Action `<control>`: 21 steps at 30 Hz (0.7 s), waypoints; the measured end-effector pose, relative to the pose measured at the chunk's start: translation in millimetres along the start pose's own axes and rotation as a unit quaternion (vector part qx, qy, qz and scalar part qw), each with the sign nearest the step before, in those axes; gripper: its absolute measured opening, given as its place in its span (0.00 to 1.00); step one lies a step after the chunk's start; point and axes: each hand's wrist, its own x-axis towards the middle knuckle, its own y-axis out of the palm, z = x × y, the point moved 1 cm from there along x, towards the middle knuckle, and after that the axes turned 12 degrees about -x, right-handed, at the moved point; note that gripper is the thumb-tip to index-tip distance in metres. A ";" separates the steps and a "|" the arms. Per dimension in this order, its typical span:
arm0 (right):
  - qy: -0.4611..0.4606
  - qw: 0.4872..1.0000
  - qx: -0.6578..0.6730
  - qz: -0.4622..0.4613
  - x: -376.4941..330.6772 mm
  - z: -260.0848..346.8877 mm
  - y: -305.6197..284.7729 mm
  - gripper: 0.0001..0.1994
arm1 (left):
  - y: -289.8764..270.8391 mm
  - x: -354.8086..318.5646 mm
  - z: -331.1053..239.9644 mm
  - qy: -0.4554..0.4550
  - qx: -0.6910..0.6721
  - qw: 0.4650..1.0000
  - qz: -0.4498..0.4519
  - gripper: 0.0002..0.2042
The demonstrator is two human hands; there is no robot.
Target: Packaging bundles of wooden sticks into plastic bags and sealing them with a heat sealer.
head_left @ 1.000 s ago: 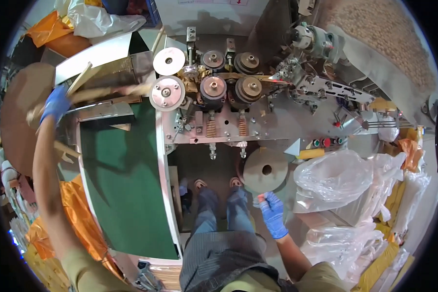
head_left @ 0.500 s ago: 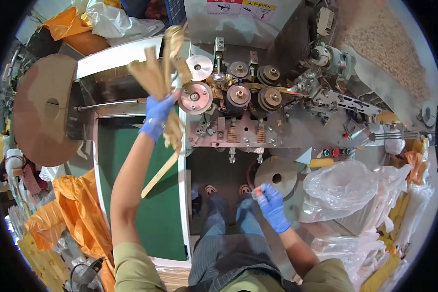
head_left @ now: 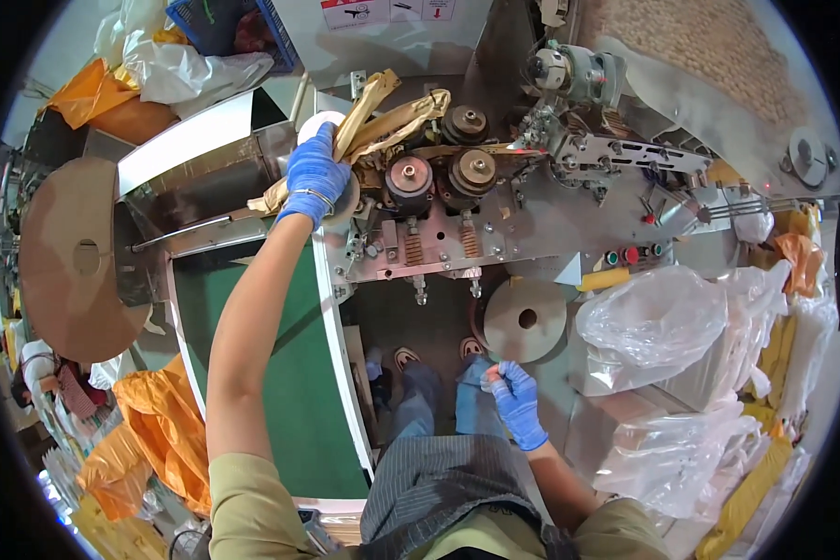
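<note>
My left hand (head_left: 314, 179), in a blue glove, reaches over the left end of a packing machine. Its fingers are closed on a bundle of crumpled tan film strips (head_left: 368, 114). The bundle's folded upper end lies across the machine's rollers, and part of it pokes out to the left of the wrist. Right beside it stand the metal sealing rollers (head_left: 408, 177) with round knobs. My right hand (head_left: 521, 408), also gloved in blue, is held low in front of my body. Its fingers are curled together, and anything inside them is hidden.
A green conveyor belt (head_left: 319, 411) runs below my left arm. A large brown film reel (head_left: 51, 271) stands at far left, a grey disc (head_left: 555, 322) below the machine. Push buttons (head_left: 631, 255), clear plastic bags (head_left: 658, 322) and a hopper of small pale pieces (head_left: 700, 75) are at right.
My left hand has moved up and right with the film strips, bringing them over the rollers. The dangling strip no longer hangs over the belt. The view has shifted; my right hand stays low and curled.
</note>
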 end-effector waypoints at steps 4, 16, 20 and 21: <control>0.013 1.000 -0.009 -0.004 -3.6 0.3 -3.9 0.02 | -6.6 0.4 -5.2 0.065 0.068 0.995 0.012 0.20; 0.051 0.996 0.014 -0.067 -16.0 -3.5 -33.9 0.02 | -32.7 -10.7 38.6 0.024 0.097 0.994 -0.041 0.20; 0.042 0.996 -0.014 -0.077 -23.0 -23.7 -60.5 0.02 | -93.7 -15.2 99.6 -0.064 0.226 0.968 -0.084 0.17; 0.041 0.995 -0.018 -0.086 -22.8 -27.6 -66.4 0.03 | -125.2 -26.7 110.9 -0.086 0.230 0.963 -0.111 0.16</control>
